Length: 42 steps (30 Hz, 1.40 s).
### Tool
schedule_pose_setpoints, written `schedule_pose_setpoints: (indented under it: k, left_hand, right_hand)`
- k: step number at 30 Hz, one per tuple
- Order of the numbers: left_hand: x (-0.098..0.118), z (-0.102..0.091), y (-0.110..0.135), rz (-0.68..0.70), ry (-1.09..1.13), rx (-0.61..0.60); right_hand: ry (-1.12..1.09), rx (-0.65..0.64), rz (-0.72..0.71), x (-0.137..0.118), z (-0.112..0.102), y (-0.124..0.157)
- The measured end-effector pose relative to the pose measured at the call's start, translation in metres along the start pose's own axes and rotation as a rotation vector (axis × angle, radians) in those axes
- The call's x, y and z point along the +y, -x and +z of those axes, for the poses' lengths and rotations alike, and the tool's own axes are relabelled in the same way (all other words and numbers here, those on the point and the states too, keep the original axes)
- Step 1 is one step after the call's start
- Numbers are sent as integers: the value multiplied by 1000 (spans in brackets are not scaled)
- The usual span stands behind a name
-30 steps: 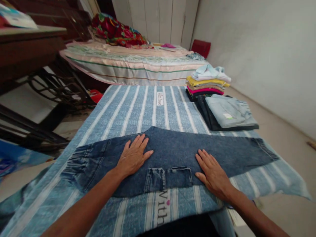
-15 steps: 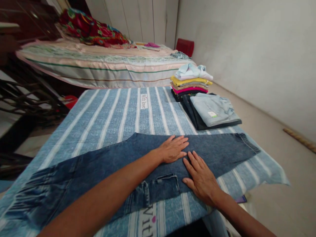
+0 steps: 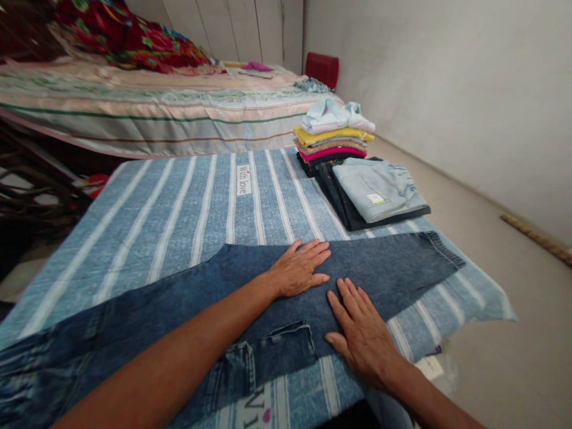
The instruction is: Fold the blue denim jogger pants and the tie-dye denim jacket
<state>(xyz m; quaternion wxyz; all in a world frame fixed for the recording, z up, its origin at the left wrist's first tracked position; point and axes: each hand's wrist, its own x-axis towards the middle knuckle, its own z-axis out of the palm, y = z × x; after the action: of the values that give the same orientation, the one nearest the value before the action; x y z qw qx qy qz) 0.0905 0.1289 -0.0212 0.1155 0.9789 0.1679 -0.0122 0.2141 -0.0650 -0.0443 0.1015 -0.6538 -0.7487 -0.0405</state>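
Dark blue jeans [image 3: 379, 265] lie flat and lengthwise across a blue-and-white striped cloth [image 3: 183, 190]. The elastic cuff is at the right, and the gathered waist runs off the left edge. A cargo pocket shows on the near side. My left hand [image 3: 300, 268] rests palm down on the middle of the jeans, fingers stretched out. Close beside it, my right hand [image 3: 361, 326] lies flat on the near edge of the leg with its fingers spread. Neither hand grips anything. My left forearm covers part of the jeans.
Folded light blue jeans [image 3: 379, 189] lie on dark folded trousers [image 3: 333, 193] at the back right. Behind them stands a stack of folded clothes [image 3: 333, 137]. A bed [image 3: 156, 128] is beyond the cloth, with a red floral blanket [image 3: 143, 42]. A wall [image 3: 438, 89] rises at the right.
The view has turned slightly to the right, so everything sits further left. My hands stay flat on the jeans, with a little more space between them.
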Motion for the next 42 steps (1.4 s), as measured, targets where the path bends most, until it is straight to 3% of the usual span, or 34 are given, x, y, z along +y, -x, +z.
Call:
schedule_pose_setpoints:
  k: [17,23,28,31,34,37,42]
  left_hand:
    - [-2,4,-1,13,-29,7]
    - [-1,3,0,7,-10,-13]
    - [-1,3,-4,-10,66,-31]
    - [-1,-8,-3,-67,185,-28]
    - [3,-27,12,-146,259,64]
    - [7,-39,42,-209,223,89]
    - [1,-24,93,-357,20,24]
  right_hand:
    - [70,-15,-29,20,-3,6]
    - [125,31,94,33,3,11]
    - [118,30,87,36,7,15]
    - [78,54,86,31,3,13]
    - [17,88,48,21,-6,4]
    - [-32,86,-57,7,-13,-7]
    - [-25,-13,-234,-9,-7,-13]
